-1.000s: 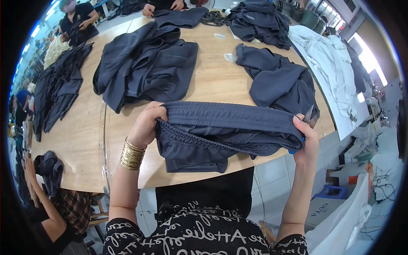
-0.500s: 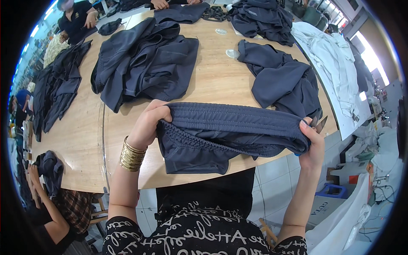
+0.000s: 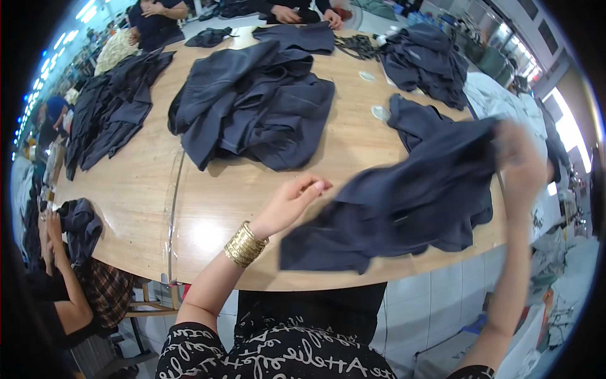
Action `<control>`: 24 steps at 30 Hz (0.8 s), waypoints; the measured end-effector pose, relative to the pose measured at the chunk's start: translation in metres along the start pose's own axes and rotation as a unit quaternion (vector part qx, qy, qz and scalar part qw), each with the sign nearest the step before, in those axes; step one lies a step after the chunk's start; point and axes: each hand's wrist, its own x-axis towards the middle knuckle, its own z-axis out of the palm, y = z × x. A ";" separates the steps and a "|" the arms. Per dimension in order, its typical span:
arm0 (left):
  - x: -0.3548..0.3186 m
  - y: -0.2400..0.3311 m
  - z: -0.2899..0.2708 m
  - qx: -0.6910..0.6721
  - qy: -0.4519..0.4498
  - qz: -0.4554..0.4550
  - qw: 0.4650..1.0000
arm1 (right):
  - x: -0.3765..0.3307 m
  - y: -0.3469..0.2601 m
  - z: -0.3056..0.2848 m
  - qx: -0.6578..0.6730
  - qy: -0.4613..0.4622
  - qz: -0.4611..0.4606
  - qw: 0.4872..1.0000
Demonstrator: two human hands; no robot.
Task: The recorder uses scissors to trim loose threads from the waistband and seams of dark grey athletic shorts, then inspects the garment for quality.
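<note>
My right hand (image 3: 521, 151), smeared by motion, is raised at the right and grips one end of a pair of dark navy pants (image 3: 404, 196). The cloth slants down to the left from that hand, its lower edge over the near side of the table. My left hand (image 3: 291, 201), a gold bangle stack on its wrist, hovers left of the pants with nothing in it, fingers loosely bent. Behind the pants, a dark garment pile (image 3: 413, 120) is partly hidden. Farther off, left of centre, lies a larger pile of dark garments (image 3: 252, 107).
The wooden table (image 3: 120, 208) bears more dark garments (image 3: 113, 107) at left and a dark heap (image 3: 423, 63) at far right. White cloth (image 3: 502, 98) lies beyond the right edge. Co-workers' hands (image 3: 309, 16) are at the far side; another person's arm (image 3: 69, 278) is at the left.
My left hand has let go of the waistband. My right hand has swung up and to the right, pulling the pants along. The blades seen beside it earlier are no longer visible.
</note>
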 end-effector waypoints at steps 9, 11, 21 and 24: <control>0.008 -0.008 -0.106 0.001 0.211 0.029 0.977 | -0.001 0.230 -0.068 -0.318 -0.036 0.159 0.934; 0.024 -0.008 -0.155 0.142 0.354 0.073 0.922 | -0.042 0.250 -0.055 -0.132 -0.228 0.103 0.959; 0.078 -0.051 -0.243 0.591 0.379 0.204 0.683 | -0.092 0.105 -0.034 0.028 -0.312 0.252 0.915; 0.101 -0.021 -0.246 0.326 0.476 0.144 0.804 | -0.067 0.071 -0.033 0.052 -0.306 0.262 0.914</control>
